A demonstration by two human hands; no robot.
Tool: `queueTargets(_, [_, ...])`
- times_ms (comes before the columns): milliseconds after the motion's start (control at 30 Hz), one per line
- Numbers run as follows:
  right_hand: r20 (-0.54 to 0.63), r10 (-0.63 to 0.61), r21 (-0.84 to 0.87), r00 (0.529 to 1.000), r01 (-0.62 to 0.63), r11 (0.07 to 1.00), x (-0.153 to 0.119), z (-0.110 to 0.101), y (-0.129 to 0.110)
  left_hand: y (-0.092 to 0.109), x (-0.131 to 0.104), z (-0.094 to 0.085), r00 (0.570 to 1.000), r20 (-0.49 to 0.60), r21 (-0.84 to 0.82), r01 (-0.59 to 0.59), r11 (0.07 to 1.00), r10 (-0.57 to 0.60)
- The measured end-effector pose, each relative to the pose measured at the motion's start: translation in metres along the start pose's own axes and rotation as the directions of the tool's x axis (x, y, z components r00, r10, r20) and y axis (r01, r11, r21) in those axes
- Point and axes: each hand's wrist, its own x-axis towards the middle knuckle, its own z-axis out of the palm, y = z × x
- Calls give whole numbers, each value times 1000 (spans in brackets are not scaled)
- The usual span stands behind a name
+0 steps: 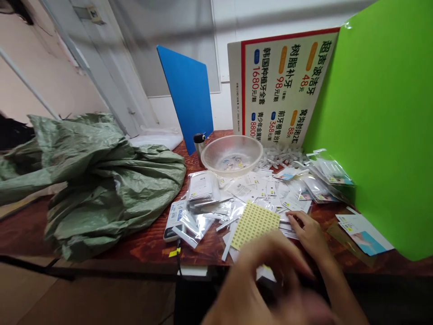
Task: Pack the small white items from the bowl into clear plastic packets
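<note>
My left hand (257,275) is large and smeared by motion in the foreground, in front of the table edge. Its fingers curve to the right, and what they hold, if anything, cannot be made out. Under it shows a small white piece with some yellow (265,272). My right hand (308,232) rests at the front of a heap of white cards and clear plastic sleeves, its fingers apart and touching the heap. Between the hands and the heap lies a yellow sheet of small round stickers (257,222), partly covered by my left hand.
Behind the heap stand a translucent bowl (233,170) with small items inside and a dark-topped flask (199,146). Upright blue (189,95) and green (375,113) boards flank a printed sign (237,90). Green sheeting (135,189) covers the left; blue-white cards (363,237) lie right.
</note>
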Motion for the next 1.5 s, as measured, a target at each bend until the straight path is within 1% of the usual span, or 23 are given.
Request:
queueTargets(33, [-2, 3, 0, 1000, -3, 1000, 0, 0, 0, -4, 11, -6, 996, -69, -88, 49, 995, -56])
queueTargets(67, [3, 6, 0, 1000, -6, 1000, 0, 0, -1, -6, 20, -12, 967, -179, -272, 127, 954, -180])
queueTargets(100, [8, 8, 1, 1000, -8, 1000, 0, 0, -1, -7, 27, -18, 927, -251, -435, 149, 888, -278])
queueTargets(167, [11, 7, 4, 1000, -7, 1000, 0, 0, -3, -8, 34, -25, 847, -294, -680, 141, 719, -444])
queueTargets(200, [10, 3, 6, 1000, -4, 1000, 0, -1, -4, -9, 34, -27, 831, -287, -741, 124, 660, -477])
queueTargets(267, [5, -4, 7, 1000, 3, 1000, 0, -1, -5, -10, 32, -27, 821, -266, -804, 100, 587, -505])
queueTargets(367, [1, -8, 2, 1000, 8, 1000, 0, 0, -4, -15, 28, -26, 815, -254, -841, 80, 536, -521])
queueTargets(500, [-10, -27, 5, 1000, 27, 1000, 1, -1, -3, -21, 28, -29, 788, -261, -858, 76, 509, -557])
queueTargets(567, [-88, -56, 7, 995, 57, 998, 1, -3, -9, -23, 28, -30, 786, -276, -847, 72, 526, -553])
queueTargets(667, [-308, -108, 48, 945, 129, 990, -8, -3, -39, -31, 27, -23, 798, -326, -786, 69, 614, -506])
queueTargets(733, [-394, -74, 196, 916, 163, 967, -17, 1, -70, -40, 25, -9, 811, -345, -725, 91, 683, -473])
queueTargets(767, [-391, -21, 330, 920, 162, 930, -22, 6, -87, -46, 24, 0, 822, -331, -694, 122, 710, -464])
queueTargets(800, [-388, 23, 474, 921, 178, 862, -26, 10, -104, -51, 22, 10, 837, -299, -658, 167, 734, -458])
queueTargets(833, [-347, 54, 604, 936, 179, 777, -29, 16, -119, -55, 21, 20, 853, -262, -609, 215, 763, -450])
queueTargets(900, [-215, 117, 781, 969, 99, 616, -29, 26, -143, -61, 16, 36, 878, -215, -449, 300, 842, -428])
queueTargets(933, [-156, 165, 824, 974, 36, 565, -27, 31, -150, -63, 15, 41, 888, -208, -343, 326, 881, -410])
queueTargets(1000, [-66, 270, 864, 961, -80, 497, -23, 38, -156, -65, 12, 45, 905, -213, -122, 349, 929, -368])
queueTargets(1067, [-20, 348, 880, 937, -148, 451, -19, 43, -154, -67, 10, 42, 920, -192, 59, 357, 932, -340])
queueTargets(1233, [-32, 439, 911, 898, -154, 382, -13, 50, -143, -77, 9, 31, 940, -88, 365, 338, 867, -329])
queueTargets(1300, [-41, 443, 910, 896, -150, 388, -11, 52, -142, -80, 11, 29, 940, -58, 423, 329, 845, -337])
queueTargets(1367, [-72, 415, 899, 907, -121, 420, -9, 52, -142, -81, 15, 28, 937, -32, 437, 326, 838, -348])
queueTargets(1433, [-94, 365, 885, 926, -91, 457, -10, 50, -145, -80, 21, 26, 936, -22, 417, 328, 848, -352])
queueTargets(1500, [-64, 324, 880, 944, -100, 465, -13, 47, -150, -78, 27, 24, 936, -21, 373, 334, 866, -352])
